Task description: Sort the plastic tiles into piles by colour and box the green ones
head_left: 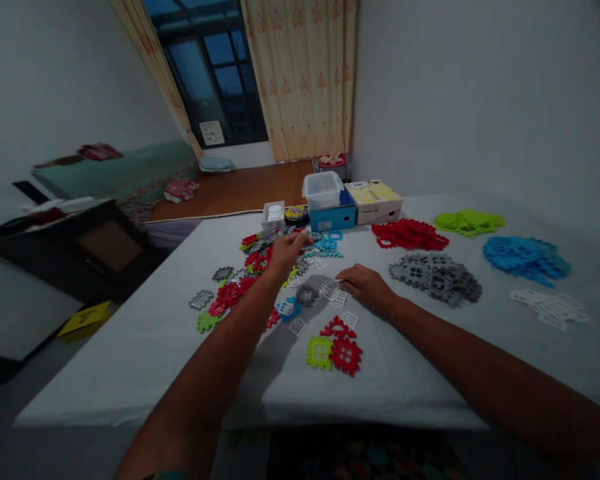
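Note:
My left hand (289, 252) reaches over the far side of a mixed heap of interlocking plastic pieces (253, 260) in red, grey, green and blue. Its fingers are pinched together, and what they hold is too small to make out. To the right, my right hand (366, 285) rests low over the table, its curled fingertips on a small group of white window-shaped pieces (333, 292). Nearer to me lie a green square piece (320, 353), a red square piece (347, 355) and a loose white window piece (297, 326).
Sorted piles of red (410, 235), grey (436, 277), green (470, 222), blue (526, 259) and white pieces (549, 306) lie on the right. A blue box (333, 219) bearing a clear tub (323, 189) and a yellow-topped box (375, 201) stand behind on the white-covered table (145, 373).

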Tool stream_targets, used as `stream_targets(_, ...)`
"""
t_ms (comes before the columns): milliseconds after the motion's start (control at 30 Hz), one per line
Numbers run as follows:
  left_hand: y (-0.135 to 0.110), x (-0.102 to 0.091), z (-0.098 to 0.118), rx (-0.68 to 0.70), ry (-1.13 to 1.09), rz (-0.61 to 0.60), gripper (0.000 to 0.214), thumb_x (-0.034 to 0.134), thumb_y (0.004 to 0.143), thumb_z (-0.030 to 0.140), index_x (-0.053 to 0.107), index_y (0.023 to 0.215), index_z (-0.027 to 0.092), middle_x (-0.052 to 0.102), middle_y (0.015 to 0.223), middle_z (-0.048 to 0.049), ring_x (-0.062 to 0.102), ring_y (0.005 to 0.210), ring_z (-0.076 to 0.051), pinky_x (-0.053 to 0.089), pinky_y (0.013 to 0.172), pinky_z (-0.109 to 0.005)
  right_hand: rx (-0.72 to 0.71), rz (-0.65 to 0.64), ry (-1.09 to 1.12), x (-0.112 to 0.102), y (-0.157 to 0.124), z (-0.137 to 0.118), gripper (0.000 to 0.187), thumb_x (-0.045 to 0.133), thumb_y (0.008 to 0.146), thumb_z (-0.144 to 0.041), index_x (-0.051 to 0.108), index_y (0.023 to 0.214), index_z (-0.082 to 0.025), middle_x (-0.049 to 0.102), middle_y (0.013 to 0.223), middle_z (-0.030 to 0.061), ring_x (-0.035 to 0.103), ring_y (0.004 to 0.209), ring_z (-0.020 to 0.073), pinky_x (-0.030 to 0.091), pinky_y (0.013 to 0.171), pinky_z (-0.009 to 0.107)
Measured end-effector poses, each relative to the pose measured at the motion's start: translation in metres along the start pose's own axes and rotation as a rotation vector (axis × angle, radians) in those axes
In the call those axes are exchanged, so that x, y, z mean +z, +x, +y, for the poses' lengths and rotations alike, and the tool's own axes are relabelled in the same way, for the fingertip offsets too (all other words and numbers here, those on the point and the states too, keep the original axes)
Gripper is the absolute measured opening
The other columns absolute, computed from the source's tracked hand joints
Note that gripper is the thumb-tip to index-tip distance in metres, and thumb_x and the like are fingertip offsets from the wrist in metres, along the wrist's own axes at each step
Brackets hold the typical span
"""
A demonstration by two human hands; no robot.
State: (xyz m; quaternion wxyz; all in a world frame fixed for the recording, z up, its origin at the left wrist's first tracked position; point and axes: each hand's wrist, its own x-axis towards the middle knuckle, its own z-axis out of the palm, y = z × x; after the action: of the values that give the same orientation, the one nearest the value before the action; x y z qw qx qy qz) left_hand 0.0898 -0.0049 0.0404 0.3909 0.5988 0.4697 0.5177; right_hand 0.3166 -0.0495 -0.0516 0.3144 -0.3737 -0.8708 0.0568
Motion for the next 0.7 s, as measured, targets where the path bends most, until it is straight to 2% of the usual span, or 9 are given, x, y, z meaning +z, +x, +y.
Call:
stream_targets(100, 0.017, -0.004, 0.035, -0.029, -0.235, 0.089, 0.051, 0.061, 0.069, 0.066, 0.068, 0.076, 0.016, 0.073, 0.085, -0.0076, 0.067, 0.081, -0.017, 0.047, 0.064, -0.025, 0.005, 0.058, 0.045, -0.001, -0.001, 0.003, 0.022, 0.049, 0.092, -0.024, 0.069, 0.102, -0.022, 0.071, 0.100, 0.0063, 0.060, 0.092, 0.0203, 0.047, 0.084, 0.035)
stream_targets(167, 0.023, -0.012, 0.054, 0.001, -0.243, 0.095, 0.051, 0.061, 0.071, 0.067, 0.068, 0.078, 0.016, 0.073, 0.088, -0.0077, 0.067, 0.083, -0.017, 0.047, 0.063, -0.023, 0.040, 0.067, 0.042, -0.002, -0.001, 0.003, 0.019, 0.052, 0.090, -0.024, 0.069, 0.098, -0.022, 0.071, 0.097, 0.0058, 0.060, 0.091, 0.0201, 0.046, 0.082, 0.034)
stream_targets(233, 0.019, -0.024, 0.065, 0.037, -0.133, 0.024, 0.050, 0.061, 0.072, 0.065, 0.069, 0.077, 0.016, 0.073, 0.087, -0.0074, 0.067, 0.081, -0.016, 0.047, 0.061, -0.022, 0.101, 0.059, 0.007, -0.003, -0.002, 0.003, 0.013, 0.057, 0.087, -0.026, 0.069, 0.091, -0.022, 0.071, 0.091, 0.0052, 0.061, 0.086, 0.0196, 0.046, 0.078, 0.032)
stream_targets(300, 0.008, -0.044, 0.065, 0.059, 0.054, -0.122, 0.047, 0.063, 0.072, 0.062, 0.071, 0.076, 0.016, 0.073, 0.082, -0.0064, 0.066, 0.076, -0.016, 0.048, 0.061, -0.023, 0.158, 0.041, -0.023, -0.004, -0.004, 0.002, 0.011, 0.062, 0.084, -0.030, 0.067, 0.085, -0.021, 0.069, 0.085, 0.0045, 0.060, 0.080, 0.0185, 0.044, 0.072, 0.030)
stream_targets(400, -0.020, -0.089, 0.051, 0.079, 0.336, -0.361, 0.040, 0.067, 0.072, 0.056, 0.074, 0.079, 0.018, 0.073, 0.077, -0.0043, 0.065, 0.073, -0.016, 0.051, 0.066, -0.027, 0.194, 0.006, -0.020, -0.004, -0.006, 0.002, 0.015, 0.064, 0.081, -0.036, 0.064, 0.082, -0.021, 0.067, 0.082, 0.0033, 0.059, 0.074, 0.0169, 0.041, 0.065, 0.027)
stream_targets(533, -0.070, -0.162, 0.018, 0.059, 0.544, -0.534, 0.036, 0.064, 0.079, 0.049, 0.073, 0.095, 0.018, 0.073, 0.099, -0.0071, 0.066, 0.091, -0.021, 0.053, 0.080, -0.032, 0.190, -0.018, -0.003, -0.001, -0.008, 0.000, 0.018, 0.062, 0.083, -0.039, 0.063, 0.082, -0.022, 0.067, 0.084, 0.0022, 0.060, 0.074, 0.0160, 0.041, 0.065, 0.027)
stream_targets(567, -0.084, -0.176, 0.008, 0.072, 0.582, -0.504, 0.035, 0.061, 0.082, 0.048, 0.073, 0.098, 0.019, 0.072, 0.104, -0.0082, 0.065, 0.095, -0.022, 0.053, 0.083, -0.034, 0.188, -0.020, -0.005, -0.001, -0.008, 0.000, 0.018, 0.061, 0.083, -0.040, 0.063, 0.083, -0.022, 0.067, 0.084, 0.0020, 0.061, 0.074, 0.0160, 0.041, 0.065, 0.027)
stream_targets(633, -0.115, -0.196, -0.010, 0.182, 0.692, -0.343, 0.037, 0.051, 0.089, 0.046, 0.070, 0.107, 0.019, 0.067, 0.117, -0.0101, 0.059, 0.111, -0.024, 0.047, 0.097, -0.039, 0.183, -0.020, -0.010, 0.001, -0.007, -0.001, 0.019, 0.060, 0.084, -0.041, 0.063, 0.084, -0.022, 0.067, 0.085, 0.0017, 0.062, 0.075, 0.0161, 0.042, 0.065, 0.027)
stream_targets(700, -0.144, -0.203, -0.027, 0.287, 0.852, -0.253, 0.041, 0.045, 0.093, 0.043, 0.062, 0.123, 0.021, 0.056, 0.133, -0.0104, 0.047, 0.127, -0.027, 0.036, 0.108, -0.045, 0.180, -0.019, -0.015, 0.002, -0.007, -0.002, 0.020, 0.059, 0.084, -0.042, 0.063, 0.084, -0.023, 0.068, 0.085, 0.0013, 0.063, 0.076, 0.0163, 0.043, 0.065, 0.027)
